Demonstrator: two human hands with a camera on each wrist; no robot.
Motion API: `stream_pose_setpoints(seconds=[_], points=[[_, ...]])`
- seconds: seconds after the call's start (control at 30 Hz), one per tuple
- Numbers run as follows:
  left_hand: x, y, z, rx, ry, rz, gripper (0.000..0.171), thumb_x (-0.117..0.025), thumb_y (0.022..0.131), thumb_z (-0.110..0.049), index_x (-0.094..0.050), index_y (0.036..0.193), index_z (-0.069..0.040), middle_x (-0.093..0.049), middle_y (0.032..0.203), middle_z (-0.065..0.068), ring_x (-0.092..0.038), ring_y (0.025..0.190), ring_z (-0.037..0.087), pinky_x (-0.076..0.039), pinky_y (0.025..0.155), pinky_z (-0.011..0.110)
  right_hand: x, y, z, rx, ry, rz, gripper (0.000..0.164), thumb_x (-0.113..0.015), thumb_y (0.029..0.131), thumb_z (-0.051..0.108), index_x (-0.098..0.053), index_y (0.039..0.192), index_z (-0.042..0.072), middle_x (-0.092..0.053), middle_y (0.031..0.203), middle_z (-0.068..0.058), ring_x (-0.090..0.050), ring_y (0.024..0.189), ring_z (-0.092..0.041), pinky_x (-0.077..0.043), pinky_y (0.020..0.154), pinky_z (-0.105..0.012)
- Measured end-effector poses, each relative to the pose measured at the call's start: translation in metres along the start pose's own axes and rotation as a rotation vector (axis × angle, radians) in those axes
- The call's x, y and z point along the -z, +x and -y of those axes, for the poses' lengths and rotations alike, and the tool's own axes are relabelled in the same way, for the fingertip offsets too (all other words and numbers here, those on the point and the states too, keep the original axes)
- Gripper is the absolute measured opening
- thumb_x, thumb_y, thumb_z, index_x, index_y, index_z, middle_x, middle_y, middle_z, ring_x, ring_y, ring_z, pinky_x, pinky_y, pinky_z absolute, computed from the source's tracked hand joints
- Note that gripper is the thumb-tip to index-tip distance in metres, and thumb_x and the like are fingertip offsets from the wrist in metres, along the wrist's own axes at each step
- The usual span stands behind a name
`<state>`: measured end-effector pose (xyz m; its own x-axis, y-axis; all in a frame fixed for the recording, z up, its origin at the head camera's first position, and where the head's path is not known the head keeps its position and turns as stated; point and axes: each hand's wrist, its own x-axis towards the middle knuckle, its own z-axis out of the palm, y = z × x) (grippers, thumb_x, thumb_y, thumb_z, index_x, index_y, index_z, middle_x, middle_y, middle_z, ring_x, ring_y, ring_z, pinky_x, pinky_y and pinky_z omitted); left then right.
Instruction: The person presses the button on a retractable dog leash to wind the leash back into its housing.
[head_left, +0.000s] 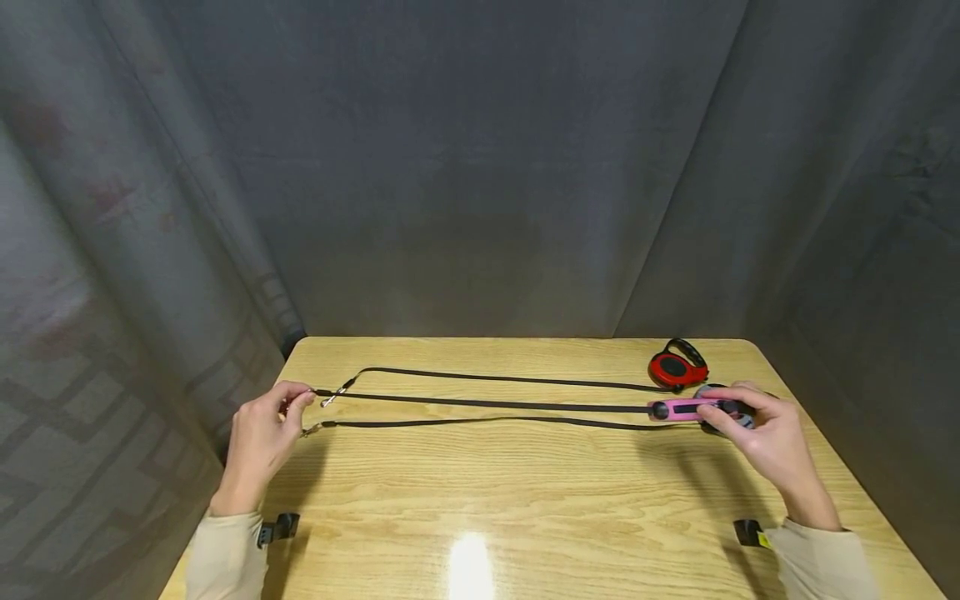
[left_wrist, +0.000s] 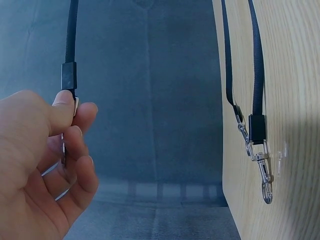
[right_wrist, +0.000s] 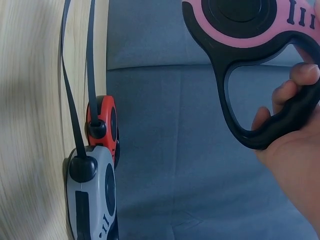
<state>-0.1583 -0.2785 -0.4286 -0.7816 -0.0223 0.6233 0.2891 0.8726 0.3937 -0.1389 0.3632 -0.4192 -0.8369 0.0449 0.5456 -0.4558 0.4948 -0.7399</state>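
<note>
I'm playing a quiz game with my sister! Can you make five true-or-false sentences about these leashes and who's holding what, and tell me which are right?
1. The left grip pinches the end of the pink leash. True.
2. The right grip is empty. False: the right grip holds the pink leash too.
3. The red leash and the gray leash rest on the table. True.
4. The pink leash's strap lies on the table. False: it is stretched out in the air above it.
5. There are only two leashes. False: there are three.
</note>
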Motion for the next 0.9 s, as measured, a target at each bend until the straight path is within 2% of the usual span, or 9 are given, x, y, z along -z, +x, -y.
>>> stream_pose_setpoints(seconds=[0.2,0.47,0.57,0.73,0.9], points=[[0.001,0.0,-0.002,-0.001,0.003,0.001,0.006,-0.081,0.093,-0.004,-0.077,0.098,-0.007,-0.069,0.074,0.003,-0.046,0.061,0.005,-0.039,0.057,0.028,-0.002,-0.001,0.003,-0.039,-0.016,-0.001,0.026,-0.079,0.08,-0.02,-0.076,0.105,-0.011,-0.065,0.086,0.017,-0.047,0.071,-0.007,-0.035,0.057,-0.027],[-0.002,0.001,-0.004,-0.029,0.004,0.015,0.006,-0.081,0.092,-0.005,-0.077,0.095,-0.008,-0.07,0.073,0.002,-0.043,0.055,0.003,-0.039,0.056,0.031,-0.004,-0.001,0.006,-0.033,-0.019,0.019,0.027,-0.08,0.08,-0.019,-0.076,0.105,-0.01,-0.066,0.086,0.017,-0.049,0.073,-0.007,-0.036,0.059,-0.027],[-0.004,0.001,-0.005,-0.043,0.007,0.017,0.007,-0.082,0.092,-0.005,-0.077,0.095,-0.009,-0.07,0.073,0.001,-0.044,0.055,0.003,-0.039,0.055,0.031,-0.006,-0.001,0.007,-0.025,-0.01,0.024,0.027,-0.079,0.08,-0.02,-0.076,0.104,-0.011,-0.067,0.087,0.016,-0.05,0.074,-0.007,-0.037,0.059,-0.027],[-0.006,0.001,-0.008,-0.043,0.002,0.04,0.005,-0.081,0.093,-0.006,-0.078,0.095,-0.01,-0.07,0.071,0.001,-0.047,0.056,0.003,-0.04,0.056,0.031,-0.01,-0.001,0.008,0.004,-0.008,0.039,0.029,-0.08,0.079,-0.02,-0.079,0.104,-0.004,-0.068,0.087,0.015,-0.049,0.074,-0.007,-0.037,0.061,-0.026],[-0.007,0.0,-0.011,-0.03,-0.012,0.059,0.006,-0.081,0.093,-0.006,-0.078,0.096,-0.011,-0.069,0.071,0.0,-0.043,0.054,0.001,-0.038,0.056,0.029,-0.013,-0.001,0.008,0.045,-0.014,0.054,0.03,-0.08,0.079,-0.021,-0.079,0.103,-0.003,-0.07,0.09,0.016,-0.05,0.074,-0.006,-0.037,0.061,-0.026]])
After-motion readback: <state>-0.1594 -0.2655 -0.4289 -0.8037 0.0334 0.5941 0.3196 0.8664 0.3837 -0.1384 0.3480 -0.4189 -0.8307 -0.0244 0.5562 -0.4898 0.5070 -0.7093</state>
